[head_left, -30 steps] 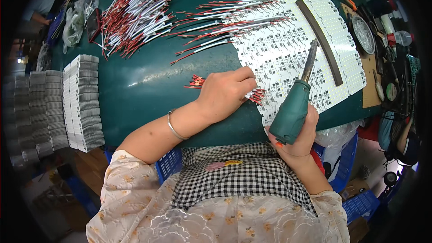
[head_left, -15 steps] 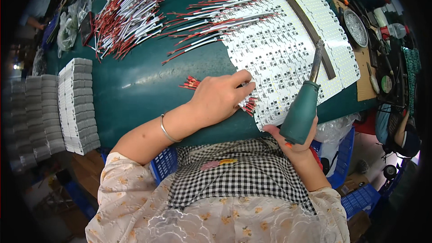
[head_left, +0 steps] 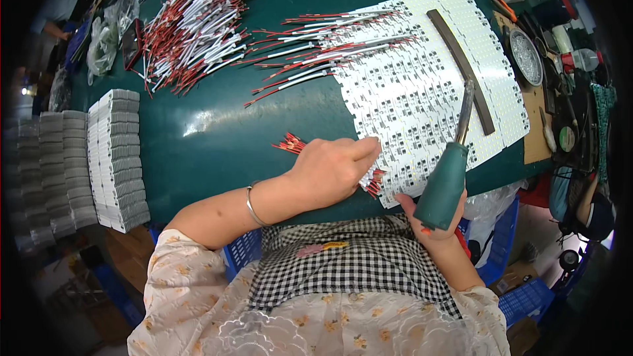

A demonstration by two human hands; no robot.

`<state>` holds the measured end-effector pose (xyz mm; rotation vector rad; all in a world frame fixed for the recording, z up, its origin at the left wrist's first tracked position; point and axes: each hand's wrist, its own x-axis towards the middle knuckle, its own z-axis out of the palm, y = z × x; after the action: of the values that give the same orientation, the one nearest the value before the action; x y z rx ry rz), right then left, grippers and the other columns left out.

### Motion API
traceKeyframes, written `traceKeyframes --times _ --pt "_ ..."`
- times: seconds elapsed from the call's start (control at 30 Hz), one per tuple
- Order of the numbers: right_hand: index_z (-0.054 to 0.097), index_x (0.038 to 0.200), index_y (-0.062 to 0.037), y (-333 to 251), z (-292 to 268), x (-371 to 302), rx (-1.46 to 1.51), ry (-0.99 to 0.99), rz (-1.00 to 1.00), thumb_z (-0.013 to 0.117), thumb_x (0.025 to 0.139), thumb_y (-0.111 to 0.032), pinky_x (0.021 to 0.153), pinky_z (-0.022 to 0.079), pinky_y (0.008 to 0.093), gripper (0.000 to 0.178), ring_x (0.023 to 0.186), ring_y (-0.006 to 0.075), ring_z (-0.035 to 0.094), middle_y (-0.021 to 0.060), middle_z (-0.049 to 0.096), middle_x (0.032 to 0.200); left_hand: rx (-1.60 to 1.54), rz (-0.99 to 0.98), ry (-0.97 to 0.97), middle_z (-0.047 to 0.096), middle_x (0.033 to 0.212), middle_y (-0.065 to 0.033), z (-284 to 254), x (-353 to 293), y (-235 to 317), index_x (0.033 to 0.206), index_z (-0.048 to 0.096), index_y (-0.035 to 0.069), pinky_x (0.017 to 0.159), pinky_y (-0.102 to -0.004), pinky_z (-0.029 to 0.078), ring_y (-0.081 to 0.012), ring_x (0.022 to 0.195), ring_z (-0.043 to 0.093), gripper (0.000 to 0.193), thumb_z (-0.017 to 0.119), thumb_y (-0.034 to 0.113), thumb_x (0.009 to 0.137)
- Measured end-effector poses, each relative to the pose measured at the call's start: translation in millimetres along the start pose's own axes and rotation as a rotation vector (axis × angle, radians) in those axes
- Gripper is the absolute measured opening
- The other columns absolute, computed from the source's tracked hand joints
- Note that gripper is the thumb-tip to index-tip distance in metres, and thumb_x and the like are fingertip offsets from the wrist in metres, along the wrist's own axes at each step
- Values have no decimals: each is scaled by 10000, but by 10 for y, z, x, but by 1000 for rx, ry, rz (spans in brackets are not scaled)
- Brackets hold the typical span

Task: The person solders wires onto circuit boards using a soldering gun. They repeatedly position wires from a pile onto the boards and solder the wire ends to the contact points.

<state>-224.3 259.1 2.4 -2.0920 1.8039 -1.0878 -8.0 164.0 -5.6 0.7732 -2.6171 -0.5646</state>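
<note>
My left hand is closed around a bundle of red-and-white wires, whose ends stick out on both sides of the fist. Thumb and index finger meet by the left edge of a sheet of white circuit boards. A soldering iron with a green handle is held in my right hand. Its metal tip points away from me, by a dark flat bar lying across the sheet. Several wires lie with their right ends on the far left part of the boards.
A large heap of red-and-white wires lies at the far left. Stacked white strips stand along the left side. To the right are a round metal dish, tools and a plastic bottle. Blue baskets sit below the table edge.
The table scene has shifted slightly lower in view. My left hand's thumb and index finger have come together at the board edge, still with the bundle. The soldering iron stays in my right hand.
</note>
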Motion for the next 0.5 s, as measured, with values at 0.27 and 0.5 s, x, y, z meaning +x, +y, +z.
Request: traceKeyframes --times 0.27,0.5 --pt "446 1263 3 180 -166 -132 -132 -215 -43 886 595 -182 923 443 415 821 1077 280 520 122 518 1146 27 3 -56 589 1071 -62 46 -20 41 1092 598 -28 541 -302 528 -175 756 647 504 673 53 601" --pt "341 1375 37 91 -593 104 693 169 285 732 786 -251 798 457 410 763 851 170 472 34 461 908 -196 -70 53 592 997 -68 -306 96 -112 1049 590 63 593 -343 528 -248 792 641 389 686 17 676"
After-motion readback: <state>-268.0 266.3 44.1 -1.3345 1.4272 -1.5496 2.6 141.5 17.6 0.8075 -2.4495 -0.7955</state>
